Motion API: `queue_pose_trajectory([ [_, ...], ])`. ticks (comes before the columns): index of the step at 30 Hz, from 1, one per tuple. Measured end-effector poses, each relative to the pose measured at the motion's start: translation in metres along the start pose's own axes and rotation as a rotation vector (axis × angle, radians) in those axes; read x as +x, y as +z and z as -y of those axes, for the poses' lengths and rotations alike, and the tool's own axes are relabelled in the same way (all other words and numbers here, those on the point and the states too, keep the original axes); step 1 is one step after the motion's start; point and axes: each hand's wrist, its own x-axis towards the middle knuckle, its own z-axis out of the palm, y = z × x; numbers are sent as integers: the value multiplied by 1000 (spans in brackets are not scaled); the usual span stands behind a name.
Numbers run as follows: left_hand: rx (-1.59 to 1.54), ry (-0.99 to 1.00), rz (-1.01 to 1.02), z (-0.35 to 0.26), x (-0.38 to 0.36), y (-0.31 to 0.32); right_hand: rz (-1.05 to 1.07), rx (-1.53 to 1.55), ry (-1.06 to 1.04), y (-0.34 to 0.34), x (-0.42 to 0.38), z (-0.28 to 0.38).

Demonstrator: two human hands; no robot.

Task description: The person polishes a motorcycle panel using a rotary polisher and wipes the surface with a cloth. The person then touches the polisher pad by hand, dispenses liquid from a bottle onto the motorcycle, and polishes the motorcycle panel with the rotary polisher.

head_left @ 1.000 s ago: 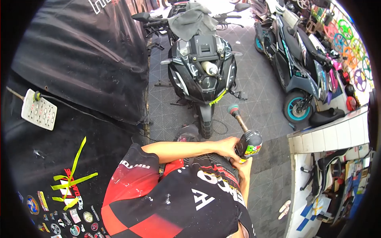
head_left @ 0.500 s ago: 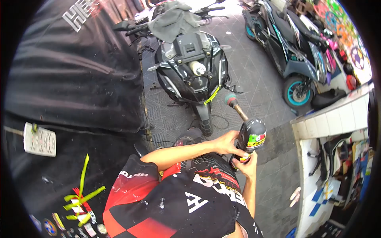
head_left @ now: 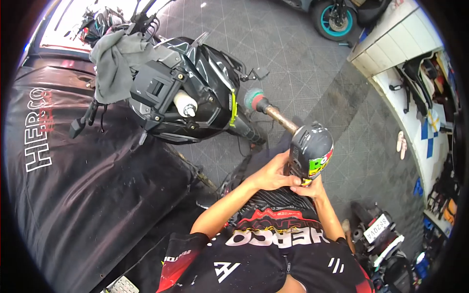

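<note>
Both my hands grip a black handheld polisher (head_left: 311,149) with bright stickers on its housing. From its front a worn metal shaft (head_left: 282,119) runs up and left to a round red and green pad (head_left: 254,99). My left hand (head_left: 274,174) closes around the tool's near left side, its thumb reaching across. My right hand (head_left: 312,188) wraps the lower right part, so the grip itself is mostly hidden. The pad is close to the tail of a black motorcycle (head_left: 207,93), seemingly apart from it. On the tail lies a white bottle (head_left: 185,105).
A grey cloth (head_left: 115,63) drapes over the motorcycle's seat. Black sheeting (head_left: 97,195) covers the left side. Another two-wheeler's teal-rimmed wheel (head_left: 336,22) stands at the top right, near white shelving (head_left: 405,31). One more motorcycle (head_left: 378,244) is behind at lower right.
My view has turned to the right, so the motorcycle appears farther left and tilted. The polisher remains in both hands, with its pad pointing more to the left in view.
</note>
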Motion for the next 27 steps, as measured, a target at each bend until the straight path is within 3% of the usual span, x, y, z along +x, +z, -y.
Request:
queue_pose_trajectory([
  [2, -21, -8, -29, -9, 8, -6, 108, 53, 43, -12, 18, 9],
  [8, -192, 145, -194, -4, 78, -42, 87, 36, 13, -53, 116, 39],
  [10, -157, 126, -259, -6, 101, -52, 285, 20, 162, -63, 157, 90],
  [14, -79, 316, -431, -10, 164, -47, 426, -37, 140, -95, 216, 136],
  [18, -25, 574, -673, -25, 214, -32, 517, -51, 61, -114, 259, 142],
  [22, 93, 599, -879, -26, 226, -32, 660, -122, 95, -113, 288, 153],
  [23, 101, 513, -969, -20, 226, -40, 735, -162, 60, -112, 299, 152],
  [26, 18, 579, -1056, -33, 228, -46, 830, -241, 65, -104, 321, 145],
  [27, -199, 596, -1040, -43, 226, -44, 833, -261, 85, -100, 328, 140],
])
